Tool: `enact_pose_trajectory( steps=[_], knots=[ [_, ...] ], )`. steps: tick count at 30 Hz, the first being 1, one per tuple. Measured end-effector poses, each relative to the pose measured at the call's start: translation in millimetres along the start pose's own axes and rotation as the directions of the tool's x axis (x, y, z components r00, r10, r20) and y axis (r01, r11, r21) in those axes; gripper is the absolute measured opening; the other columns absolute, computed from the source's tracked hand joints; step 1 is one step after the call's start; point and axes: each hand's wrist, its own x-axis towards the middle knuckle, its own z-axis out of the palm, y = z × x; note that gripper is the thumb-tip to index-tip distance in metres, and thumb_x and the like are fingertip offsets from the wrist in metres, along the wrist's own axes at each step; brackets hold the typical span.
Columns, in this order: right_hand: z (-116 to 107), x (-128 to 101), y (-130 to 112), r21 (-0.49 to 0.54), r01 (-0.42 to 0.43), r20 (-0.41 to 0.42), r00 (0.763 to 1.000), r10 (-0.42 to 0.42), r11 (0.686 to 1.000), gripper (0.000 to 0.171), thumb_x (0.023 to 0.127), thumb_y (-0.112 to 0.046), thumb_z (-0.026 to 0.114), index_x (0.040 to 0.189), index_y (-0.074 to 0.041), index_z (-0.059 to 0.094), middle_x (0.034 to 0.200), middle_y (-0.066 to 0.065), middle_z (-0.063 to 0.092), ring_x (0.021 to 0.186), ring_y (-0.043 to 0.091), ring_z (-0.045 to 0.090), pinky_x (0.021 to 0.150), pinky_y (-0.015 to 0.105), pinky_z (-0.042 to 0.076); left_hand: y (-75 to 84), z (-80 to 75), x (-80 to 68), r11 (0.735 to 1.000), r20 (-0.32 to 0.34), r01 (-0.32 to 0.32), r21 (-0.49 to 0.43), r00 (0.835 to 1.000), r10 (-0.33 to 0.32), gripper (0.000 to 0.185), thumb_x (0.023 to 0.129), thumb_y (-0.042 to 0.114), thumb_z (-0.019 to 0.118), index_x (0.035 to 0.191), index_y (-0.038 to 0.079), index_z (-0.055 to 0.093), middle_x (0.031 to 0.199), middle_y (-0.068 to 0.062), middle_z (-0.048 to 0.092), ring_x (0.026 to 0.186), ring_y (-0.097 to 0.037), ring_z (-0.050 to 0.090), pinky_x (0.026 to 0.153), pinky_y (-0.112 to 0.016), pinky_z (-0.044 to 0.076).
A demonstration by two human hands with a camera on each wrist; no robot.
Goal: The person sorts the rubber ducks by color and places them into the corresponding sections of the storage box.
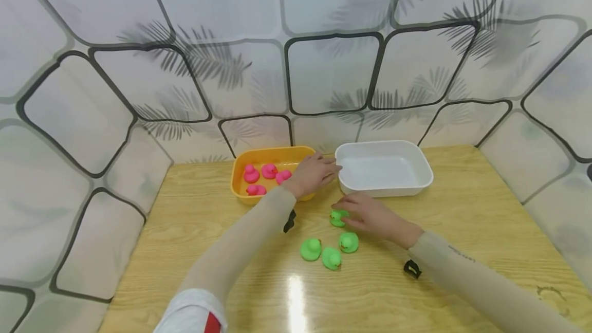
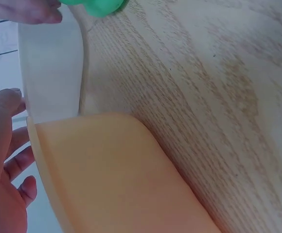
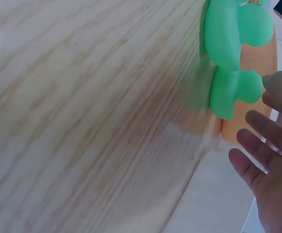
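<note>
Over the right end of an orange tray (image 1: 237,181) my left hand (image 1: 313,174) reaches across, its fingertips at the near corner of a white tray (image 1: 384,168). In the left wrist view those fingers lie loosely bent along the orange tray's wall (image 2: 107,160), holding nothing. My right hand (image 1: 372,216) is over a green rubber duck (image 1: 337,218), partly covering it. The right wrist view shows its fingers spread, the thumb close to the head of a green duck (image 3: 224,92). Other green ducks (image 1: 311,249) sit on the table just nearer.
Several pink rubber ducks (image 1: 251,173) lie in the orange tray; my left forearm hides part of it. The trays stand side by side near the patterned wall (image 1: 333,76) behind the wooden table (image 1: 194,230). Dark wrist straps (image 1: 412,269) show beneath the forearms.
</note>
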Motion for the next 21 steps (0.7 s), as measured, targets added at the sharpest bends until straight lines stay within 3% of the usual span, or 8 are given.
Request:
enact_pose_trajectory(
  steps=[5, 15, 21],
  knots=[
    [1.2, -1.8, -0.4, 0.007, -0.035, 0.044, 0.998, 0.034, 0.999, 0.029, 0.092, -0.015, 0.078, 0.119, -0.006, 0.072, 0.116, 0.006, 0.071, 0.111, 0.027, 0.063, 0.099, 0.047, 0.052, 0.6, 3.4, 2.8, 1.0, 0.0, 0.005, -0.002, 1.0, -0.005, 0.037, 0.11, 0.036, 0.052, 0.143, 0.024, 0.066, 0.155, -0.002, 0.055, 0.133, -0.028, 0.052, 0.11, -0.043, 0.047],
    [-1.2, -1.0, -0.8, -0.029, -0.022, 0.037, 0.999, 0.023, 0.999, 0.029, 0.087, -0.017, 0.084, 0.112, -0.008, 0.072, 0.106, 0.001, 0.074, 0.102, 0.022, 0.065, 0.094, 0.044, 0.053, 4.9, 4.7, 6.5, 0.995, -0.014, 0.075, -0.069, 0.997, -0.076, 0.042, 0.108, 0.044, 0.056, 0.14, 0.02, 0.068, 0.152, -0.003, 0.057, 0.136, -0.027, 0.051, 0.113, -0.043, 0.044],
    [-7.4, -1.7, -2.9, -0.018, -0.093, 0.091, 0.991, 0.095, 0.995, 0.028, 0.089, -0.017, 0.082, 0.113, -0.007, 0.071, 0.107, 0.002, 0.073, 0.102, 0.022, 0.065, 0.093, 0.043, 0.054, 7.4, 5.1, 6.8, 0.993, -0.007, 0.099, -0.07, 0.995, -0.1, 0.045, 0.107, 0.046, 0.056, 0.141, 0.019, 0.066, 0.152, -0.003, 0.057, 0.136, -0.026, 0.051, 0.115, -0.045, 0.042]
  ],
)
